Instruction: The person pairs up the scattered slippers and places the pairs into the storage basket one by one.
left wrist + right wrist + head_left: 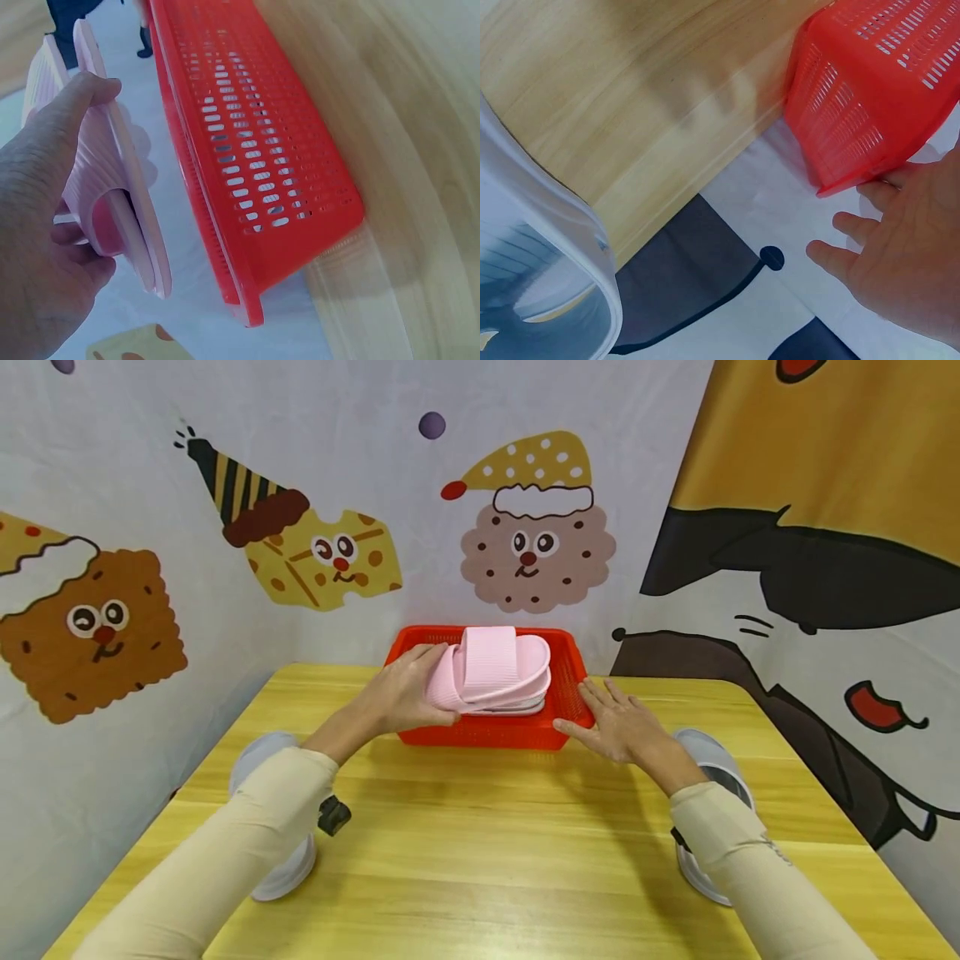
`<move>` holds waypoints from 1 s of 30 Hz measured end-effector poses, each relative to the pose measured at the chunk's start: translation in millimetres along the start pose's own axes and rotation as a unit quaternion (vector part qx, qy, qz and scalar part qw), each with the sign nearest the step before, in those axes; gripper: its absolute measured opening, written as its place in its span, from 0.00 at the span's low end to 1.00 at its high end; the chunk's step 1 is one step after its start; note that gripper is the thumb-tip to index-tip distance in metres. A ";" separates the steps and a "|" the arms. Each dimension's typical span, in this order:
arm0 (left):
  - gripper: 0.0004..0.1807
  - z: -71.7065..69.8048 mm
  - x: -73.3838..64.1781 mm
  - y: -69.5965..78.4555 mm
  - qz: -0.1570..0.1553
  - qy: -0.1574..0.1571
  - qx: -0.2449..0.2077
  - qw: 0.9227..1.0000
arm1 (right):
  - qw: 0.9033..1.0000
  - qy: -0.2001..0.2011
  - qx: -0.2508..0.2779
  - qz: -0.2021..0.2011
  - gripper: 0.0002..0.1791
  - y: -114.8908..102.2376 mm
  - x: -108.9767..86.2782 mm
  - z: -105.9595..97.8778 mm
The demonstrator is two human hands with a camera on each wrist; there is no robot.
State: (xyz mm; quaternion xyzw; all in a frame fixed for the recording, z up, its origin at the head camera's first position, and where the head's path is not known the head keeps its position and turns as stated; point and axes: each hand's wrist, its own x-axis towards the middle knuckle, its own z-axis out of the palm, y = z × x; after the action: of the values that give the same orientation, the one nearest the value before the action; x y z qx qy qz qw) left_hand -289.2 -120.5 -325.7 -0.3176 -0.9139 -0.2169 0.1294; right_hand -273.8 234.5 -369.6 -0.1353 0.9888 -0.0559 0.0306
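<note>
My left hand (411, 690) grips a pair of pink slippers (491, 662), pressed together, with the thumb on the near side. They are over the red plastic basket (480, 735) at the table's far side. In the left wrist view, the slippers (101, 154) are raised above the rim of the basket (217, 225), and the fingers curl round their far side. My right hand (617, 720) is at the basket's right end, its fingers spread and holding nothing. In the right wrist view, fingertips of the right hand (915, 247) are right at the basket's rim.
A white rounded object (281, 872) is partly hidden by my left forearm. Another, with a dark see-through part (723, 772), sits behind my right forearm. The wooden table (495, 843) ends at a wall cloth (360, 460) printed with cartoon figures, close behind the basket.
</note>
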 end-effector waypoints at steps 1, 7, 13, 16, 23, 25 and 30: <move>0.54 0.5 3.1 -1.8 -0.003 -0.004 0.000 1.000 | 1.000 0.000 -0.001 0.001 0.58 0.2 -0.2 0.1; 0.55 5.7 16.3 -12.3 -0.030 -0.030 0.003 0.999 | 1.000 0.002 -0.002 -0.001 0.57 0.2 -0.5 0.0; 0.56 10.6 28.8 -21.5 -0.052 -0.044 0.003 0.998 | 1.000 0.003 -0.003 0.001 0.56 0.9 -1.1 -1.7; 0.55 11.8 34.1 -24.2 -0.073 -0.065 0.004 0.995 | 1.000 0.004 -0.002 0.001 0.56 1.5 -1.5 -0.7; 0.53 17.9 41.5 -28.1 -0.121 -0.143 0.006 0.982 | 1.000 0.009 -0.001 0.001 0.56 0.7 -1.9 0.6; 0.51 18.2 42.9 -28.9 -0.122 -0.158 0.004 0.980 | 1.000 0.009 0.000 0.001 0.57 0.1 -1.6 0.8; 0.49 17.6 47.9 -29.9 -0.122 -0.184 0.003 0.975 | 1.000 0.009 0.001 0.002 0.56 0.1 -0.4 1.9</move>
State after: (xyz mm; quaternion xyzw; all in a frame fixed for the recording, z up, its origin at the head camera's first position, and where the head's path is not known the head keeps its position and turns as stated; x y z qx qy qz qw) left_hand -346.6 -108.1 -332.5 -0.2373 -0.9547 -0.1662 -0.0673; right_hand -273.3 234.6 -371.5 -0.1327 0.9892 -0.0584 0.0223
